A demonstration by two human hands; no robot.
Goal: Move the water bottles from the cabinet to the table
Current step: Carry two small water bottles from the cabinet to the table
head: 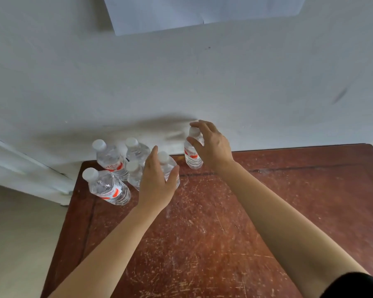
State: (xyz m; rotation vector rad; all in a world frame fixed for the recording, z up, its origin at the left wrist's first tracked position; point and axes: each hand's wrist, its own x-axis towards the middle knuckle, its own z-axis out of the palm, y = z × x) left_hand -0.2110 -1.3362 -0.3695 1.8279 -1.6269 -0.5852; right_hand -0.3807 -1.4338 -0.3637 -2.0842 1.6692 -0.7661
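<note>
Water bottles: six clear plastic ones with white caps and red-and-white labels, all upright on the table [224, 211], none lying down.
Cluster: four bottles [108, 186] stand close together in the left-centre of the frame, at the table's far left corner.
Contents: each bottle shows clear water, filled close to the neck.
Left hand [157, 181]: widely spread in a C around the middle bottle [168, 166], at the right edge of the cluster, thumb on its right side and fingers up its left; how firmly it grips cannot be told.
Right hand [211, 145]: half closed over the far bottle [192, 154], fingers arched over the cap and thumb against the shoulder.
Far bottle: stands apart, right of the cluster, near the table's back edge by the wall [181, 82].
Table: reddish-brown wood, heavily scratched.
Upper frame: a pale sheet [202, 11] on the wall.
</note>
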